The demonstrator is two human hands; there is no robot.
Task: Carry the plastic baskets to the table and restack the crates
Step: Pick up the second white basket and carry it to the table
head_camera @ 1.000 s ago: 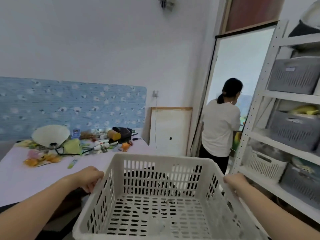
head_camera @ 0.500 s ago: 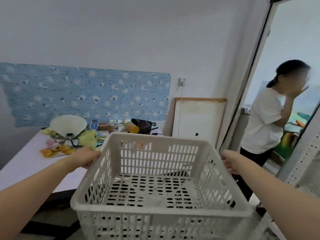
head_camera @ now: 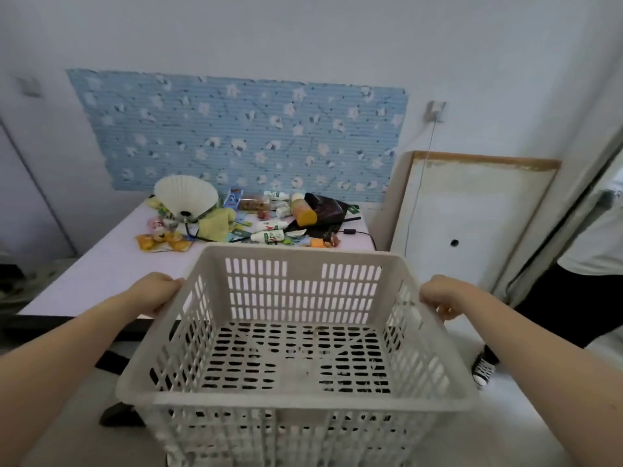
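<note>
An empty white slotted plastic basket hangs in the air in front of me, its far rim over the near edge of the pale lilac table. My left hand grips the basket's left rim, fingers curled over the edge. On the opposite rim, my right hand holds on in the same way. The basket's bottom shows floor and table edge through its slots.
The table's far end holds a white fan, small bottles, snack packets and a dark bag. A white board leans on the wall at right. Another person stands at the right edge by the doorway.
My view has swung left toward the table, which is now closer and centred. The shelving has left the frame and the other person is at the right edge. Both hands keep their grip.
</note>
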